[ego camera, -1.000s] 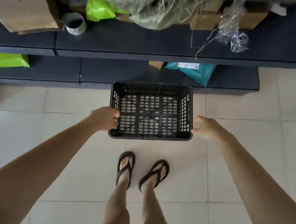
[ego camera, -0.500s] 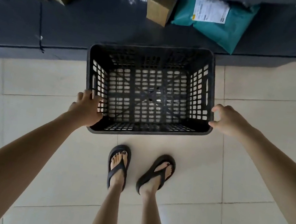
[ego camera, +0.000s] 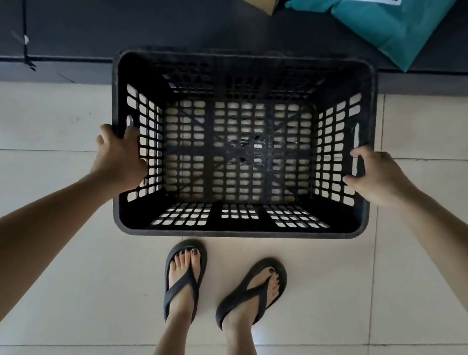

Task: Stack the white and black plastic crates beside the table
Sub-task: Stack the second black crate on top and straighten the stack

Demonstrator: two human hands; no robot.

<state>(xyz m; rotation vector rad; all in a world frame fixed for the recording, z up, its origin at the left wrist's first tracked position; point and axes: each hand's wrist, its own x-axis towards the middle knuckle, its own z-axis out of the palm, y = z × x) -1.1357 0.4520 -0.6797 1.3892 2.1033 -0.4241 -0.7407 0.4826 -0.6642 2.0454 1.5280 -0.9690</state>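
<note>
The left hand and right hand each have their grip curled tight on a side of the black crate.

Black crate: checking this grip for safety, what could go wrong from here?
The left hand and right hand grip only the crate's side rims; it may slip or tilt.
Bare toes in flip-flops stand right by its near edge; a drop could hit them.
Its far edge is near the dark shelf and could bump it.
</note>
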